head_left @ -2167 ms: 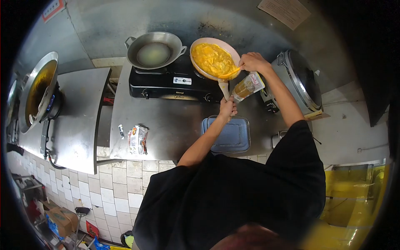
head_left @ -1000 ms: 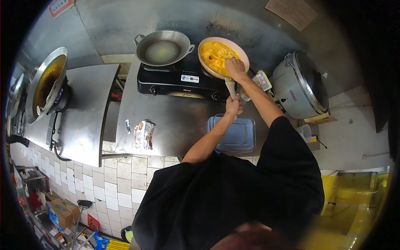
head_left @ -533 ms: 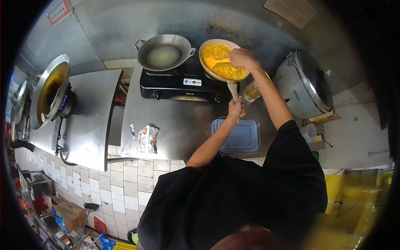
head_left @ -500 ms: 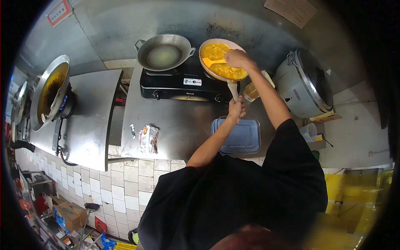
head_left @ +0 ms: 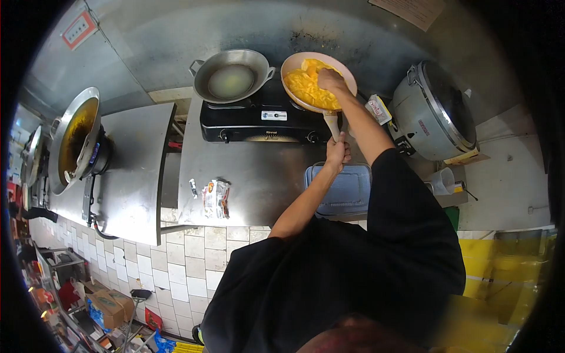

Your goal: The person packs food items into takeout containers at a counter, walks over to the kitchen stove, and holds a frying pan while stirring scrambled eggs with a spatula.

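Pan handle [head_left: 331,124] inside curled left fingers [head_left: 344,151], yellow food [head_left: 302,88] beneath right fingers [head_left: 325,78], grip unclear.

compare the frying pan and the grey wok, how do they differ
The frying pan is pale pink inside; the wok is grey metal.
The frying pan holds yellow food; the wok holds cloudy liquid.
The frying pan has one long handle, gripped by the left hand; the wok has two side handles, both untouched.
Both are round and uncovered.

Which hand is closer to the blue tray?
Left: the left hand grips the pan handle beyond the blue tray; the right hand is farther off, over the yellow food.
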`<act>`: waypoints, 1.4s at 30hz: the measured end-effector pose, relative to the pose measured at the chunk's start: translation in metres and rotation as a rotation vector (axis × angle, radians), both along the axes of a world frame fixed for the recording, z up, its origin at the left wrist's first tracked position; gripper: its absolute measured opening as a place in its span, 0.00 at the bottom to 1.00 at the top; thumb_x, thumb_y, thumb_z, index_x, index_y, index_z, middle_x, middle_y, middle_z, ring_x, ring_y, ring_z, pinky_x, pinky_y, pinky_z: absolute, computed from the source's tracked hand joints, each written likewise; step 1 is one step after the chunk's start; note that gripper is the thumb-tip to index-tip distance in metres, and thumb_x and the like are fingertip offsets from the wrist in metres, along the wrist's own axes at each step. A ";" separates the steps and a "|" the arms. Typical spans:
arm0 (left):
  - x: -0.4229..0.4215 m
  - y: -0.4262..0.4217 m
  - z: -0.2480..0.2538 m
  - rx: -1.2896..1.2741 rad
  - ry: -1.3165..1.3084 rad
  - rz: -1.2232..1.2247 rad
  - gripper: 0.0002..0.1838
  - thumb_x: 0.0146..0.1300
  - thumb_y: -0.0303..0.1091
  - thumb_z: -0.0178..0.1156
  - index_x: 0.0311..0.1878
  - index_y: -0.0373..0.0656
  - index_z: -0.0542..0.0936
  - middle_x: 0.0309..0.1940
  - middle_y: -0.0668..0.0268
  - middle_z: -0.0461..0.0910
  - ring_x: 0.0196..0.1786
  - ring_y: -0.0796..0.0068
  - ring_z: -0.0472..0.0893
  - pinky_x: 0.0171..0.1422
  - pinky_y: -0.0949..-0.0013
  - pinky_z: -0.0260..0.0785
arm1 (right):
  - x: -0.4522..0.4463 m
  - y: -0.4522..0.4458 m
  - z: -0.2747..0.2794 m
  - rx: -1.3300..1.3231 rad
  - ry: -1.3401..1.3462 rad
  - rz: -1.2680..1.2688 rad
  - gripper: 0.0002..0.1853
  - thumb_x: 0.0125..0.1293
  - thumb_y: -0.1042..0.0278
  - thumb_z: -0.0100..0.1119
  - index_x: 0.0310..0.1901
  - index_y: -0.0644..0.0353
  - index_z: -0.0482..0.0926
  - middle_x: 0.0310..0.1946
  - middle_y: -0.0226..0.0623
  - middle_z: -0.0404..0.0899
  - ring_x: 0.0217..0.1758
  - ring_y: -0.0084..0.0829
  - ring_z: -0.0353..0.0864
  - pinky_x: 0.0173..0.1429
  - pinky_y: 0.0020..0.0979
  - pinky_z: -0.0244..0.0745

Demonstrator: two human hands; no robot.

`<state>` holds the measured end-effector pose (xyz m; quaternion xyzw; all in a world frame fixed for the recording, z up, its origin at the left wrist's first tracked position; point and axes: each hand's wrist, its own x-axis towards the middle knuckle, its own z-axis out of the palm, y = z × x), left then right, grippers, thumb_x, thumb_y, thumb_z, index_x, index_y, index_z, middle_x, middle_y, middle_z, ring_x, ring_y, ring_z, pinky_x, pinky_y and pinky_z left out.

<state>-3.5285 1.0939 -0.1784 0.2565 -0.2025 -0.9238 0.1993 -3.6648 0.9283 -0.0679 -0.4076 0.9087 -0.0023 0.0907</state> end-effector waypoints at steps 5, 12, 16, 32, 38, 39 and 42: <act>0.002 0.002 0.000 0.003 0.016 0.006 0.12 0.76 0.43 0.53 0.40 0.50 0.64 0.21 0.75 0.61 0.16 0.87 0.56 0.15 0.78 0.49 | -0.008 0.035 0.047 0.239 0.013 0.116 0.18 0.58 0.74 0.48 0.46 0.71 0.82 0.39 0.55 0.84 0.38 0.44 0.85 0.38 0.44 0.78; 0.006 -0.001 0.008 0.006 -0.018 -0.002 0.13 0.75 0.44 0.54 0.41 0.49 0.64 0.21 0.75 0.61 0.17 0.87 0.56 0.15 0.78 0.49 | -0.029 0.061 0.140 0.401 0.061 0.351 0.13 0.60 0.72 0.54 0.44 0.66 0.84 0.25 0.42 0.83 0.25 0.32 0.81 0.32 0.39 0.72; 0.006 0.000 0.005 0.008 -0.017 0.001 0.11 0.76 0.44 0.53 0.45 0.49 0.67 0.22 0.75 0.62 0.17 0.86 0.58 0.16 0.77 0.52 | -0.022 0.070 0.166 0.422 0.032 0.444 0.13 0.66 0.63 0.58 0.48 0.57 0.85 0.25 0.36 0.84 0.27 0.28 0.81 0.38 0.35 0.73; 0.006 0.003 0.013 0.045 0.010 0.035 0.14 0.75 0.46 0.55 0.38 0.52 0.63 0.19 0.78 0.59 0.17 0.89 0.56 0.16 0.79 0.47 | -0.101 0.055 0.066 0.288 0.576 0.314 0.10 0.58 0.70 0.62 0.40 0.59 0.87 0.44 0.44 0.87 0.50 0.44 0.86 0.49 0.42 0.81; 0.010 0.001 0.017 0.034 -0.017 0.007 0.14 0.75 0.47 0.54 0.39 0.51 0.64 0.20 0.78 0.59 0.17 0.89 0.55 0.16 0.79 0.47 | -0.113 0.068 0.074 -0.026 0.603 0.634 0.08 0.60 0.67 0.63 0.39 0.53 0.88 0.37 0.46 0.86 0.41 0.47 0.85 0.46 0.43 0.80; 0.009 0.001 0.015 0.030 -0.008 0.007 0.13 0.76 0.46 0.53 0.40 0.50 0.64 0.20 0.78 0.59 0.17 0.89 0.56 0.16 0.79 0.47 | -0.104 0.071 0.083 -0.035 0.584 0.624 0.08 0.60 0.66 0.63 0.39 0.53 0.88 0.36 0.45 0.86 0.41 0.46 0.85 0.46 0.43 0.80; 0.008 0.001 0.009 0.018 0.010 0.001 0.12 0.76 0.44 0.52 0.42 0.49 0.64 0.20 0.77 0.59 0.16 0.88 0.56 0.15 0.78 0.49 | -0.078 0.080 0.118 -0.039 0.515 0.605 0.08 0.60 0.64 0.64 0.38 0.53 0.88 0.34 0.43 0.86 0.41 0.45 0.85 0.46 0.43 0.79</act>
